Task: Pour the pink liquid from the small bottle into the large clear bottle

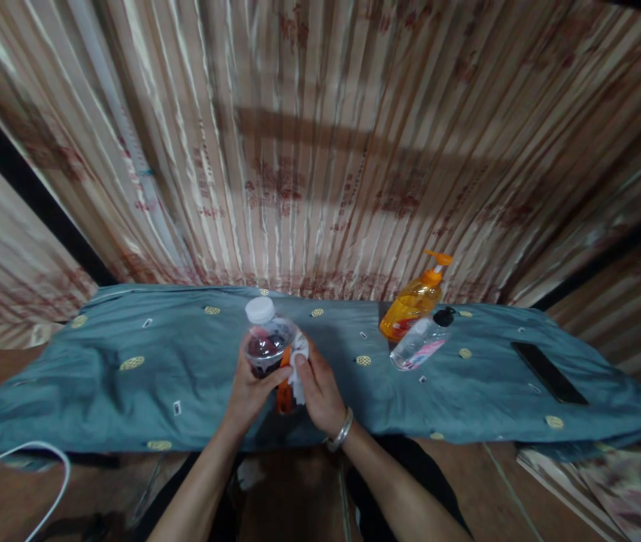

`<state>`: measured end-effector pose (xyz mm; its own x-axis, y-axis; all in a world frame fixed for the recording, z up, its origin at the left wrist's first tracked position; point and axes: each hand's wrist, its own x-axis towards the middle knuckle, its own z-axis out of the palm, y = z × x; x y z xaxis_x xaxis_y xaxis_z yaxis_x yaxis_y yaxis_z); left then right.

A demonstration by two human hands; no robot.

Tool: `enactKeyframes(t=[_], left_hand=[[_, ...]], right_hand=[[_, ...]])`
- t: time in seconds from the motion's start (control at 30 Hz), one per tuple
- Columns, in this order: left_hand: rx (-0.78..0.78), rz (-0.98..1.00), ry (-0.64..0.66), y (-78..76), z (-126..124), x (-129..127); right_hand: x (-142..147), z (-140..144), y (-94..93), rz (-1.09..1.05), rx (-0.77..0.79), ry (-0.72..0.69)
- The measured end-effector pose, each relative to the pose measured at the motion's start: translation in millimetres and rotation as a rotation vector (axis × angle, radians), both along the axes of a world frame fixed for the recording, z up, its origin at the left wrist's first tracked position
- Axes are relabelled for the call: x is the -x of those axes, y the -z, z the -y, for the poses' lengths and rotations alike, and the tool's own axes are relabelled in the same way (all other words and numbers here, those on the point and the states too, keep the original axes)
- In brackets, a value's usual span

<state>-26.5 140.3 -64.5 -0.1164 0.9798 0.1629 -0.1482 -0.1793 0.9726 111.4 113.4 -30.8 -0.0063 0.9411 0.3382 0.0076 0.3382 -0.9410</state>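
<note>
My left hand (250, 388) is wrapped round a clear plastic bottle (267, 342) with a white cap, dark contents and an orange label. The bottle is held roughly upright above the near part of the cloth-covered surface. My right hand (319, 388), with a silver bracelet at the wrist, grips a crumpled white tissue or cloth (298, 369) and presses it against the bottle's right side. Parts of the bottle's lower half are hidden behind my fingers and the white piece.
An orange pump bottle (411, 305) stands at the back right. Beside it is a clear bottle with a black top (422, 342). Farther right lies a dark phone (549, 373) on the teal patterned cloth (179, 339). A pleated curtain (309, 150) hangs behind; a white cable (64, 470) loops at lower left.
</note>
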Motion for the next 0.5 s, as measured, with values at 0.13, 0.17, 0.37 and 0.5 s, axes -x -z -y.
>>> enactKeyframes(t=[0.13, 0.17, 0.37, 0.5], left_hand=[[0.039, 0.003, 0.105, 3.3, 5.3, -7.0], [0.053, 0.005, 0.140, 3.7, 7.4, -9.8], [0.095, -0.019, 0.295, -0.9, 18.2, -25.3], [0.094, -0.068, 0.305, -4.0, 22.6, -28.7]], right_hand=[[-17.8, -5.1, -17.0, -0.030, -0.005, 0.014], [-23.0, -6.2, -22.0, -0.036, -0.005, 0.015], [-46.5, -7.6, -43.6, -0.059, 0.009, -0.060], [-54.0, -19.2, -29.8, -0.038, 0.076, 0.000]])
